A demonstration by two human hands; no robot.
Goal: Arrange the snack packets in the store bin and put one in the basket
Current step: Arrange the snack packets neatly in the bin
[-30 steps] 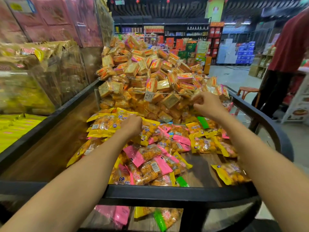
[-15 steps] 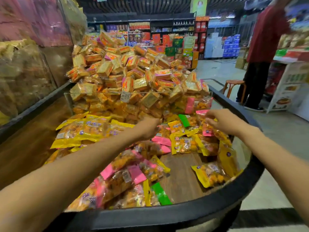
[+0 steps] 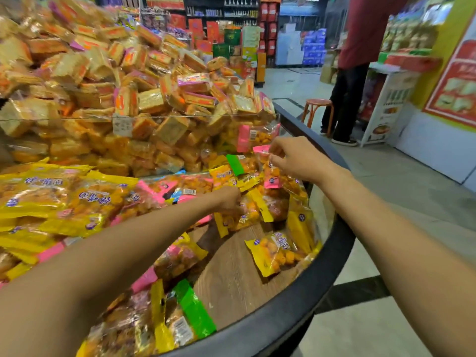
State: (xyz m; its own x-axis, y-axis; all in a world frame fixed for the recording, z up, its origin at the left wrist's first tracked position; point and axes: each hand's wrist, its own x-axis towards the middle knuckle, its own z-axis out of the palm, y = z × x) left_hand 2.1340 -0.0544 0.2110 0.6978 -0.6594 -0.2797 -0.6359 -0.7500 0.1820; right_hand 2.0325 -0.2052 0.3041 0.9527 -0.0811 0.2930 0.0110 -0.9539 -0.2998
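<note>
Snack packets (image 3: 277, 249), clear film with yellow, pink or green ends and orange pieces inside, are held loose in the store bin (image 3: 304, 302), a wood-floored bin edged by a curved black rim. They are heaped thickest at the left and near side; a patch of bare wood floor is seen toward the right, where 1 yellow-ended packet lies alone near the rim.

Left hand (image 3: 230, 199): reached across the middle of the bin, laid down among yellow-ended packets (image 3: 242, 215), the fingers curled into them (whether one is actually gripped cannot be told, the fingertips being hidden).

Right hand (image 3: 296, 158): held above the far right corner of the bin, the fingers (image 3: 277, 150) pinched on the top edge of a pink-ended packet (image 3: 270, 173), which hangs below them over the other packets.

Clear divider (image 3: 180, 117): set upright across the far side of the bin, a small price label (image 3: 122, 126) fixed to it. Behind it a high mound of square wrapped cakes (image 3: 144, 81) is piled above the divider's top edge; 1 pink-ended packet is seen leaning at the divider's right end.

Surroundings: a person in a red top and dark trousers (image 3: 358, 73) is stood on the tiled floor beyond the bin, beside a small orange stool (image 3: 318, 109); stocked shelves (image 3: 221, 11) are ranged along the back (details blurred).
</note>
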